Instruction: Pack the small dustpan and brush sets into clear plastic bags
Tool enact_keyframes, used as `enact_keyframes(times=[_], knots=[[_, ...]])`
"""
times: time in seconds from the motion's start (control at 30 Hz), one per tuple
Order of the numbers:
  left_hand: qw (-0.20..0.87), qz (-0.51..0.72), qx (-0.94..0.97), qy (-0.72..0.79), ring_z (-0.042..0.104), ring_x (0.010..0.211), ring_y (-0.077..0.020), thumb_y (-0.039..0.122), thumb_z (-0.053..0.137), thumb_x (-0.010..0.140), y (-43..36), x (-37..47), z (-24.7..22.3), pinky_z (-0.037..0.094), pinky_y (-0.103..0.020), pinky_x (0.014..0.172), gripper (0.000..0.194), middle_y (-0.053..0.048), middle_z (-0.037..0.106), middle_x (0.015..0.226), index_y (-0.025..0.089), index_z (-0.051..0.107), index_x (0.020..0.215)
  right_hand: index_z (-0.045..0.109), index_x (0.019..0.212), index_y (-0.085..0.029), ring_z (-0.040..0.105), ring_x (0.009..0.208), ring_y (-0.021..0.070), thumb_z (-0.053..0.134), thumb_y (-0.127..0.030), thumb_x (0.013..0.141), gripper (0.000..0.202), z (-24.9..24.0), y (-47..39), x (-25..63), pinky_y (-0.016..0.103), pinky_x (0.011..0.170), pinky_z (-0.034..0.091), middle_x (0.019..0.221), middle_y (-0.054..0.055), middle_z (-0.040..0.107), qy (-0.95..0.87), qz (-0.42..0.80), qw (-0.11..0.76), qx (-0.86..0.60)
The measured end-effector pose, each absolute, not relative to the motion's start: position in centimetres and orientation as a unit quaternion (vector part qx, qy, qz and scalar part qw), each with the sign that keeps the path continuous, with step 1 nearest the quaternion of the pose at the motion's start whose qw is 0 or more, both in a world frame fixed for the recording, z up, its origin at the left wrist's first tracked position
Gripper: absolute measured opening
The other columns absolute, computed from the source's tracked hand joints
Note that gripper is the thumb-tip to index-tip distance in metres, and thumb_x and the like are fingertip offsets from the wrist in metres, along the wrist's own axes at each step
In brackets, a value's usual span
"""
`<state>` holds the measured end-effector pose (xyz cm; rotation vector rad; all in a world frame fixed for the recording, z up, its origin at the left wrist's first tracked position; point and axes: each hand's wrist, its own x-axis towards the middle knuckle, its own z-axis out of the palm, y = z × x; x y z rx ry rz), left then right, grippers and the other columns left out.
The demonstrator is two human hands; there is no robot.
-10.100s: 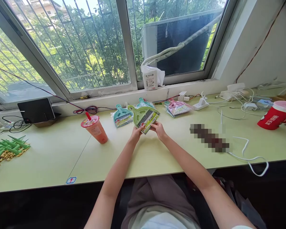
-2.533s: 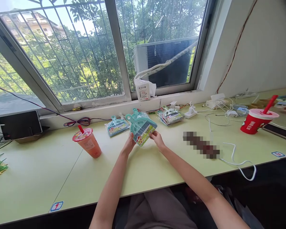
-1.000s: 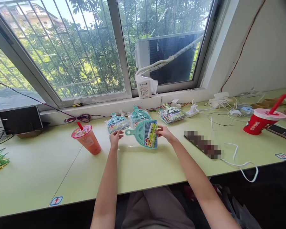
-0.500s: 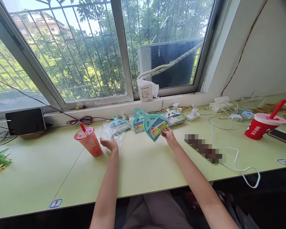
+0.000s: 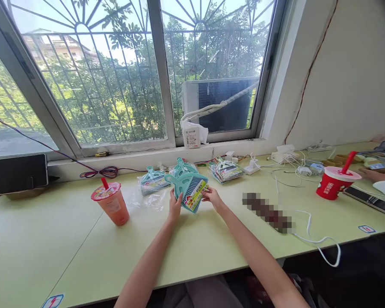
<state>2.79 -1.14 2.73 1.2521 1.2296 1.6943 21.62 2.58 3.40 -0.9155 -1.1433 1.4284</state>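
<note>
A small teal dustpan and brush set (image 5: 188,189) with a yellow printed label is held up above the table, tilted. My left hand (image 5: 175,206) grips its left side, thumb in front. At its right edge, my right hand (image 5: 213,198) pinches it by the label. Behind lie more such sets: a wrapped one (image 5: 154,181) to the left, another (image 5: 182,167) partly hidden by the held set, and a wrapped pile (image 5: 226,170) to the right. Crumpled clear plastic wrapping (image 5: 152,201) rests on the table left of my left hand.
An orange drink cup (image 5: 112,204) with a straw stands to the left, a red cup (image 5: 335,184) to the right. A blurred-out flat object (image 5: 268,212) and a white cable (image 5: 309,226) lie right of my arm. Another person's hand (image 5: 377,175) shows at far right.
My left hand has moved right from beside the orange cup and taken hold of the dustpan set. The set has come nearer to me and turned. The head view has tilted up.
</note>
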Motion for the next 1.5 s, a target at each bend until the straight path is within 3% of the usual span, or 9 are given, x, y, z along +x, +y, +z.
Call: enact_keyframes(times=[0.17,0.3,0.47,0.63,0.8,0.97,1.13,1.33,1.5], knots=[[0.21,0.738,0.402,0.5,0.06,0.085,-0.0196,0.044,0.06,0.083,-1.6,0.9,3.7,0.045,-0.029,0.077,0.033,-0.003,0.061,0.084,0.024,0.058,0.109,0.061,0.1,-0.017,0.059,0.048,0.0134,0.067,-0.027,0.075,0.027,3.3,3.4,23.8,0.024,0.049,0.048,0.07,0.001,0.064,-0.503,0.453,0.515,-0.526],[0.127,0.726,0.39,0.552,0.052,0.062,-0.0163,0.046,0.051,0.088,-2.1,0.3,4.2,0.041,-0.028,0.067,0.036,0.002,0.051,0.064,0.024,0.056,0.116,0.047,0.13,-0.02,0.065,0.075,0.0192,0.056,-0.011,0.081,0.051,3.5,3.5,26.8,0.028,0.066,0.048,0.105,0.013,0.063,-0.582,0.128,0.395,-0.699],[0.067,0.686,0.454,0.565,0.054,0.064,-0.017,0.047,0.039,0.092,-2.8,1.0,3.9,0.04,-0.029,0.067,0.043,-0.002,0.057,0.075,0.022,0.049,0.125,0.058,0.117,-0.016,0.055,0.107,0.0285,0.037,-0.001,0.088,0.039,4.9,2.3,26.8,0.04,0.086,0.043,0.12,0.021,0.053,-0.645,-0.076,0.31,-0.695],[0.007,0.651,0.58,0.489,0.057,0.098,-0.0277,0.054,0.052,0.081,-3.0,1.2,2.7,0.042,-0.038,0.087,0.048,-0.014,0.061,0.1,0.018,0.055,0.113,0.057,0.119,-0.021,0.051,0.113,0.0256,0.043,-0.018,0.094,0.028,5.2,-0.2,22.1,0.042,0.098,0.037,0.124,0.013,0.053,-0.779,-0.014,0.423,-0.462],[-0.031,0.544,0.712,0.443,0.06,0.084,-0.028,0.054,0.062,0.071,-3.1,1.5,2.6,0.044,-0.04,0.082,0.046,-0.013,0.065,0.084,0.017,0.064,0.099,0.046,0.125,-0.023,0.055,0.103,0.0214,0.06,-0.034,0.086,0.042,3.3,-1.0,18.0,0.034,0.083,0.048,0.118,0.01,0.054,-0.731,0.218,0.529,-0.372],[-0.041,0.499,0.738,0.453,0.061,0.084,-0.0276,0.059,0.059,0.071,-3.0,2.2,2.9,0.046,-0.038,0.08,0.05,-0.013,0.067,0.084,0.018,0.067,0.097,0.035,0.125,-0.025,0.057,0.101,0.0187,0.066,-0.037,0.08,0.057,3.1,-1.4,18.5,0.032,0.083,0.049,0.121,0.008,0.05,-0.648,0.269,0.606,-0.375],[-0.048,0.461,0.76,0.456,0.062,0.084,-0.0286,0.067,0.057,0.068,-3.0,2.9,2.5,0.046,-0.037,0.079,0.058,-0.014,0.066,0.084,0.018,0.067,0.096,0.048,0.11,-0.023,0.058,0.101,0.0219,0.073,-0.039,0.072,0.048,4.0,-1.9,19.2,0.035,0.085,0.05,0.123,0.008,0.052,-0.671,0.189,0.589,-0.408],[-0.006,0.455,0.759,0.467,0.062,0.092,-0.03,0.073,0.053,0.07,-2.6,3.0,2.8,0.046,-0.036,0.08,0.069,-0.016,0.066,0.091,0.014,0.065,0.105,0.057,0.105,-0.018,0.063,0.088,0.0175,0.07,-0.045,0.073,0.044,4.3,-0.2,19.6,0.027,0.067,0.056,0.114,0.008,0.057,-0.69,0.27,0.561,-0.368],[-0.005,0.602,0.628,0.493,0.059,0.104,-0.0246,0.066,0.035,0.087,-2.6,1.8,4.4,0.045,-0.033,0.086,0.065,-0.015,0.061,0.113,0.015,0.051,0.123,0.06,0.109,-0.021,0.065,0.081,0.0156,0.074,-0.045,0.068,0.049,5.6,0.4,21.8,0.024,0.064,0.055,0.108,0.004,0.061,-0.722,0.362,0.494,-0.321]])
